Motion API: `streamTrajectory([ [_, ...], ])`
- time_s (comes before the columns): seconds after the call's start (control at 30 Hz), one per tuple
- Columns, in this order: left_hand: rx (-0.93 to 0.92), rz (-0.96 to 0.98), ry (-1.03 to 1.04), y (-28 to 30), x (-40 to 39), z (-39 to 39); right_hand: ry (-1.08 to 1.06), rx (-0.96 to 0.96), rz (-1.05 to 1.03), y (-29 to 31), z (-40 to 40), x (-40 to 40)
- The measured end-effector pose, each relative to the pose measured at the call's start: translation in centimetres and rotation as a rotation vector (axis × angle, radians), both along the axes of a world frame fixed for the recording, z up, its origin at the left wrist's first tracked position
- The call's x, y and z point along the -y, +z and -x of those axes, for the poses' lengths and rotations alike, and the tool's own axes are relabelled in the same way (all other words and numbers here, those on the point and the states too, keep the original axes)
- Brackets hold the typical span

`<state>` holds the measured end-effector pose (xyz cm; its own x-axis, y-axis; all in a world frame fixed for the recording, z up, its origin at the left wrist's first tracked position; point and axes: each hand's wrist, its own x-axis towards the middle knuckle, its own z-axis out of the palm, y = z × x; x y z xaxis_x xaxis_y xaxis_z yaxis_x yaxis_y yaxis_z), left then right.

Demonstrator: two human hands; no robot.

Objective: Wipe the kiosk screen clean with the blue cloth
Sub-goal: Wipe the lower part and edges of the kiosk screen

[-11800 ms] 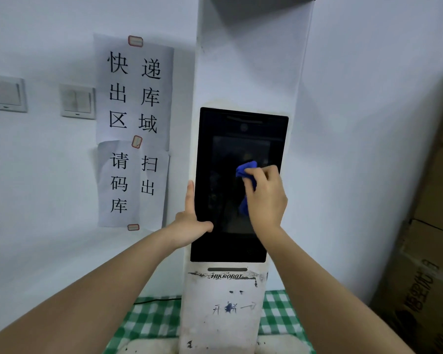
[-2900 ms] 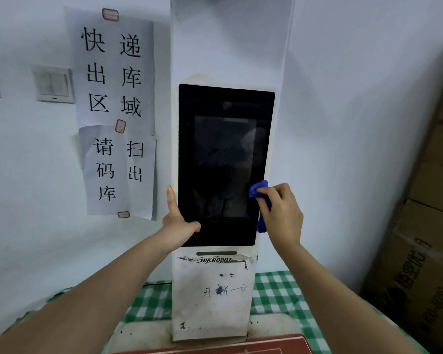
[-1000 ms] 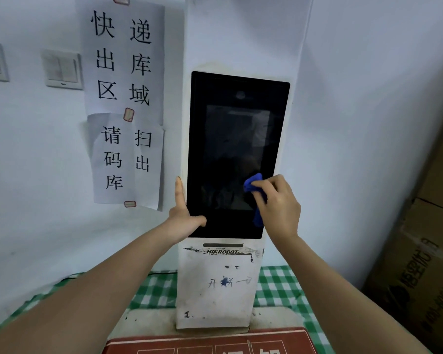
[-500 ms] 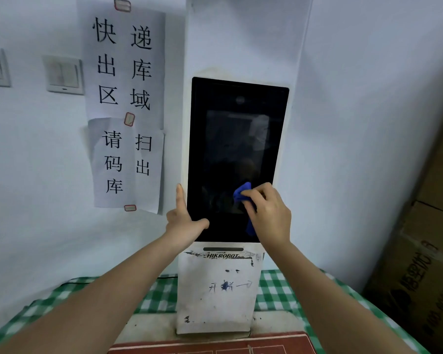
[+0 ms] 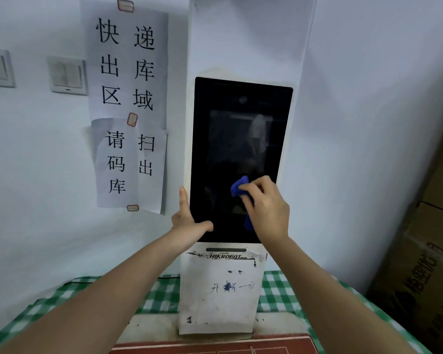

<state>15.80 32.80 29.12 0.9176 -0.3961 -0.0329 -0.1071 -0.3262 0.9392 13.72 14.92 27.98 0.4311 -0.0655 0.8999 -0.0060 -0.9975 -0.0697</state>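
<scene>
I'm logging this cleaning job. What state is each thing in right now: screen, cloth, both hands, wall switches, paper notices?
kiosk screen: dark, upright, showing reflections.
blue cloth: bunched, pressed on the screen's lower part.
right hand: grips the cloth.
left hand: braces the screen's lower left edge, forefinger straight up, thumb on the glass.
wall switches: position unreadable.
paper notices: taped to the wall, lower sheet wrinkled.

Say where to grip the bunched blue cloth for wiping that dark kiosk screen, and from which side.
Grip the bunched blue cloth round its bulk, coming from the front right as the right hand does, leaving the upper wad free on the dark kiosk screen. It is crumpled with no flat edge. The left hand braces the kiosk's left edge, so that side is taken.
</scene>
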Motion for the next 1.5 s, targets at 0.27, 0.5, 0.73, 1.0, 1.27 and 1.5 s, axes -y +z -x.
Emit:
streamTrajectory([
  [0.27,0.002,-0.019,0.004,-0.2,-0.3,-0.4,0.021,-0.145,0.338,-3.6,-0.5,0.3],
  [0.5,-0.001,-0.008,-0.007,-0.3,-0.4,-0.4,0.004,0.041,-0.078,0.1,-0.6,-1.4],
  [0.73,-0.017,-0.016,-0.007,-0.6,-0.5,-0.7,0.032,-0.171,0.367,-3.5,-1.0,-0.4],
  [1.0,0.010,-0.003,-0.043,-0.5,-0.5,-0.7,0.031,0.010,-0.080,-0.8,-1.2,-2.5],
  [1.27,0.011,-0.013,-0.037,-0.6,-0.7,-0.8,0.050,-0.132,0.372,-2.6,-1.4,-1.2],
  [1.5,0.008,0.008,-0.064,-0.5,-0.8,-0.8,0.035,0.023,-0.039,0.1,-1.7,-3.6],
])
